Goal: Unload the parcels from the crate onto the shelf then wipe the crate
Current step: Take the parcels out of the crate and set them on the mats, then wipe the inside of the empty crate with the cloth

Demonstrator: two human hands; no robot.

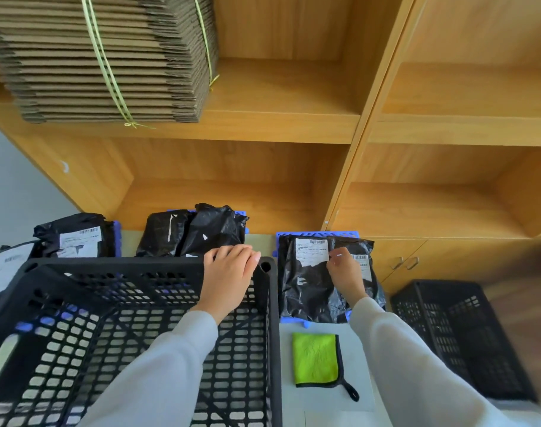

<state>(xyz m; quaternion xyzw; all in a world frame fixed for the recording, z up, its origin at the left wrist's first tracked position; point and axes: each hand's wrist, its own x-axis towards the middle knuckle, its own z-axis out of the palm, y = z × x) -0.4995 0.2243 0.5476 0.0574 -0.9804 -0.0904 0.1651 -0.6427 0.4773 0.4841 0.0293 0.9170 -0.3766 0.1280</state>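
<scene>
Right edge — blurred brown shape (527,291); parcel labels (311,250) — print illegible.
</scene>
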